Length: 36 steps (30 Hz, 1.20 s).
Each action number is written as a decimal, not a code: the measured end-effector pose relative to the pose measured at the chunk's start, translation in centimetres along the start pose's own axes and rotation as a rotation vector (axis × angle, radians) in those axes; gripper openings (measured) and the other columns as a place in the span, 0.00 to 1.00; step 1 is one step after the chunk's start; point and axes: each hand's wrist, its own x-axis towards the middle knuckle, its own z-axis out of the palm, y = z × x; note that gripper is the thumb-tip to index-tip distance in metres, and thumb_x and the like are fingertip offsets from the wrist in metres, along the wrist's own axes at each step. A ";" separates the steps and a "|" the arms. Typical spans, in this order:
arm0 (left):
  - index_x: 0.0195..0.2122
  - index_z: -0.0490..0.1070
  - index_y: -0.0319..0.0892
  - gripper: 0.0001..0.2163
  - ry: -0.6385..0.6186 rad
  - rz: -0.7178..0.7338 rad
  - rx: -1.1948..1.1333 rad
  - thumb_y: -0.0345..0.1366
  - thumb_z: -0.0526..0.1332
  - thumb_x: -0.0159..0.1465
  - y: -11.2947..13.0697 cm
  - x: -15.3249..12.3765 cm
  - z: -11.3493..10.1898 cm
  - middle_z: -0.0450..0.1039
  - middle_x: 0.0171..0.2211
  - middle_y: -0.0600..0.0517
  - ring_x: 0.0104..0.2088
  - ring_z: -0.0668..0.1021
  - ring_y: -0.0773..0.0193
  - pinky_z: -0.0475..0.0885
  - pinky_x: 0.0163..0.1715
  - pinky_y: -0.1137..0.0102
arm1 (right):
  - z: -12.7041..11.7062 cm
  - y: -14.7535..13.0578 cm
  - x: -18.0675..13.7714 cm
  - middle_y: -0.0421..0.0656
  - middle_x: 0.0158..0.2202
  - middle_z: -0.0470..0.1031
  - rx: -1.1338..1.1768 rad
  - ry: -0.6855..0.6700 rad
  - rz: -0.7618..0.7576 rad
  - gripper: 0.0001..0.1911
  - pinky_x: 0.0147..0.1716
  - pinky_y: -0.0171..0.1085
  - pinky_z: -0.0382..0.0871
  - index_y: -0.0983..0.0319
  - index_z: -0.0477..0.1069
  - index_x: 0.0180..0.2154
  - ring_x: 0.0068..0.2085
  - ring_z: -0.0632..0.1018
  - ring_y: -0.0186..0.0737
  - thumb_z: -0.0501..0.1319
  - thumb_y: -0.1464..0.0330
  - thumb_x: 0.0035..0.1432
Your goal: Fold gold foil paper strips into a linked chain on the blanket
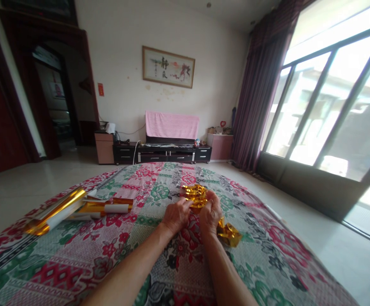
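Observation:
Shiny gold foil paper [195, 193], crinkled into several ridges, sits between my two hands above the patterned cloth. My left hand [177, 216] is closed, with its fingertips pinching the foil's near left edge. On the other side, my right hand [211, 211] curls its fingers around the foil's right edge. Just right of that wrist lies a second piece of folded gold foil [231, 235] on the cloth, partly hidden by the hand. Whether the two gold pieces are joined behind the hand, I cannot tell.
Gold foil sheets with white backs [108, 207] lie loosely rolled at the left, beside a larger gold roll [65, 208]. A floral cloth [108, 263] covers the rounded table. Beyond stand a low black cabinet [126, 154] and a pink towel [172, 124] over a screen.

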 end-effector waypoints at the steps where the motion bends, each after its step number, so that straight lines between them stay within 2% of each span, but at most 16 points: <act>1: 0.44 0.67 0.48 0.12 -0.005 -0.006 0.000 0.35 0.49 0.62 0.0 0.0 0.0 0.69 0.39 0.51 0.37 0.74 0.64 0.67 0.34 0.73 | 0.0 0.0 0.0 0.45 0.35 0.71 -0.001 0.003 0.007 0.18 0.38 0.38 0.63 0.63 0.69 0.39 0.36 0.71 0.39 0.45 0.66 0.54; 5: 0.45 0.67 0.48 0.13 -0.007 -0.036 -0.004 0.35 0.49 0.63 -0.1 0.0 -0.1 0.69 0.38 0.51 0.36 0.74 0.65 0.67 0.34 0.75 | 0.0 0.2 0.2 0.44 0.35 0.72 -0.021 0.003 0.006 0.18 0.37 0.37 0.63 0.64 0.69 0.39 0.36 0.71 0.39 0.45 0.66 0.54; 10: 0.42 0.69 0.47 0.14 0.053 -0.069 0.004 0.36 0.46 0.64 -1.0 -1.0 -1.3 0.69 0.35 0.51 0.34 0.74 0.65 0.66 0.32 0.75 | 0.7 -0.4 -0.9 0.46 0.37 0.72 -0.045 -0.096 -0.160 0.16 0.39 0.37 0.63 0.64 0.68 0.40 0.38 0.71 0.39 0.45 0.68 0.55; 14: 0.40 0.71 0.46 0.14 0.129 -0.148 0.020 0.33 0.47 0.63 -3.2 -2.4 -2.6 0.70 0.34 0.50 0.35 0.74 0.64 0.67 0.34 0.73 | 1.8 -1.9 -3.1 0.44 0.36 0.72 -0.019 -0.359 -0.346 0.13 0.39 0.36 0.64 0.62 0.69 0.38 0.38 0.72 0.38 0.47 0.70 0.56; 18: 0.40 0.72 0.44 0.14 0.280 -0.253 0.026 0.29 0.49 0.60 -6.6 -4.2 -4.8 0.72 0.34 0.50 0.36 0.75 0.64 0.67 0.38 0.73 | 2.6 -2.6 -5.0 0.44 0.33 0.73 -0.035 -0.632 -0.442 0.13 0.37 0.33 0.64 0.62 0.69 0.37 0.36 0.72 0.36 0.47 0.73 0.57; 22: 0.40 0.73 0.43 0.14 0.454 -0.429 0.068 0.28 0.50 0.59 -10.1 -6.1 -7.5 0.74 0.37 0.50 0.38 0.75 0.63 0.67 0.40 0.73 | 3.0 -2.4 -5.9 0.43 0.33 0.73 -0.081 -0.778 -0.475 0.12 0.37 0.32 0.64 0.61 0.70 0.36 0.35 0.73 0.36 0.50 0.73 0.56; 24: 0.39 0.74 0.43 0.15 0.437 -0.497 0.077 0.27 0.50 0.58 -11.3 -6.9 -8.5 0.74 0.39 0.50 0.39 0.75 0.62 0.67 0.41 0.73 | 3.5 -2.5 -6.3 0.43 0.32 0.74 -0.105 -0.835 -0.472 0.11 0.36 0.32 0.64 0.61 0.71 0.35 0.35 0.73 0.36 0.50 0.73 0.56; 27: 0.40 0.74 0.43 0.17 0.338 -0.569 0.099 0.25 0.50 0.56 -12.1 -7.6 -9.2 0.75 0.41 0.49 0.39 0.76 0.60 0.68 0.41 0.71 | 5.0 -3.3 -7.4 0.44 0.32 0.74 -0.147 -0.908 -0.463 0.11 0.35 0.32 0.64 0.62 0.72 0.35 0.34 0.74 0.36 0.51 0.73 0.54; 30: 0.41 0.73 0.43 0.18 0.268 -0.616 0.108 0.24 0.49 0.56 -12.2 -7.9 -9.2 0.75 0.41 0.48 0.39 0.76 0.60 0.68 0.40 0.70 | 7.5 -4.4 -8.9 0.43 0.30 0.74 -0.219 -0.932 -0.430 0.13 0.34 0.31 0.63 0.62 0.73 0.37 0.32 0.73 0.35 0.54 0.74 0.51; 36: 0.43 0.73 0.41 0.16 0.249 -0.678 0.116 0.27 0.50 0.58 -12.4 -7.7 -8.6 0.76 0.38 0.45 0.40 0.76 0.58 0.68 0.40 0.69 | 11.3 -6.0 -11.6 0.42 0.27 0.75 -0.350 -0.933 -0.313 0.14 0.27 0.31 0.59 0.61 0.73 0.39 0.28 0.73 0.36 0.56 0.71 0.48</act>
